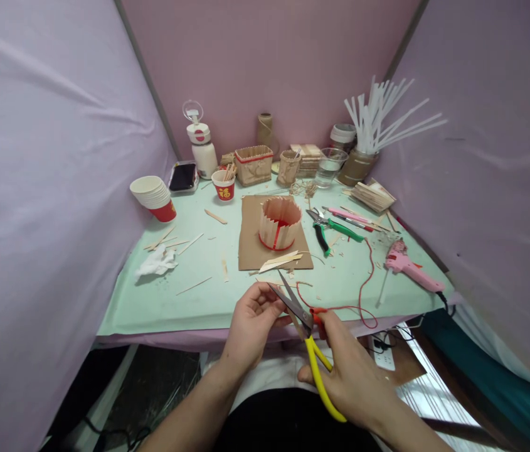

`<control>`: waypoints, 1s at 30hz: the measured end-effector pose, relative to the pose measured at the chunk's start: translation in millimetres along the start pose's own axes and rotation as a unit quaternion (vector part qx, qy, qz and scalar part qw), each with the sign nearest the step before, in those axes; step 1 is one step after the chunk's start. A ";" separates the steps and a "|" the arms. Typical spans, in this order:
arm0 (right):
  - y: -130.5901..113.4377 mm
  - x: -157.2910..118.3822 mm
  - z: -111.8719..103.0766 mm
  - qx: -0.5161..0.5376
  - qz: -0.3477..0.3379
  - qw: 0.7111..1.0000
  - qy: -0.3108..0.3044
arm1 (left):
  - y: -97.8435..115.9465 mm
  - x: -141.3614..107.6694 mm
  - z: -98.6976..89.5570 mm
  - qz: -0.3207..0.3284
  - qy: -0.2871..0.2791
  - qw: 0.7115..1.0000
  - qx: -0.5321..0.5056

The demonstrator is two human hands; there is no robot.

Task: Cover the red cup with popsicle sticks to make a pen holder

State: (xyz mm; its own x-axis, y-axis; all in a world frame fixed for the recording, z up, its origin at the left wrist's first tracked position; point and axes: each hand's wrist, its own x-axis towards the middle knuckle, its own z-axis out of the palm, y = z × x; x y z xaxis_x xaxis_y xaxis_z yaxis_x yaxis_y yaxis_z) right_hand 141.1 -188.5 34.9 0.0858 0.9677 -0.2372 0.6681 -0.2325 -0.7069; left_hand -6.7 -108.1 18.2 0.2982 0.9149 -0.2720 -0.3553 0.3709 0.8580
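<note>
My right hand point(349, 364) is wrapped round yellow-handled scissors point(323, 383), whose blades stand apart and point up and left. A red piece point(320, 319) shows by the pivot, under my right fingers. Close to the blades, my left hand point(253, 323) is closed in a pinch on a thin wooden strip point(295, 323), which runs beneath the scissors; its held end is partly hidden by the fingers. Beyond both hands, a round cup of upright wooden slats point(280, 220) with a red base stands on a brown cardboard sheet point(250, 242). Loose wooden strips point(281, 261) lie on the cardboard's near edge.
Pliers point(340, 227), a pink glue gun point(410, 267) and red cord point(363, 289) lie to the right. Paper cups point(152, 196) and crumpled tissue point(156, 262) sit left. A slatted box point(254, 166), a water bowl point(329, 168) and white sticks point(377, 116) stand at the back.
</note>
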 end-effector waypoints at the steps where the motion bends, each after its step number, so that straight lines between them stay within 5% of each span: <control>1: -0.9 -0.2 -0.3 -0.008 0.002 1.000 -0.004 | -0.3 -0.4 0.2 0.000 0.000 1.000 0.000; 20: 0.6 -7.8 10.8 -0.108 0.051 0.989 -0.090 | -1.9 -8.1 -3.8 -0.047 -0.036 0.998 0.029; 30: 9.0 -9.2 15.4 -0.075 0.042 0.993 -0.082 | -5.0 -10.0 -7.3 -0.045 -0.055 0.996 0.045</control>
State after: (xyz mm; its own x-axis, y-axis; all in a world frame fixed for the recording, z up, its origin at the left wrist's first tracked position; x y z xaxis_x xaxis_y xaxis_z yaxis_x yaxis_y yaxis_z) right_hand 135.0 -201.0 20.4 0.0320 0.9134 -0.4057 0.7672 -0.2826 -0.5758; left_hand -14.4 -117.9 13.5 0.4225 0.8540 -0.3035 -0.2444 0.4298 0.8692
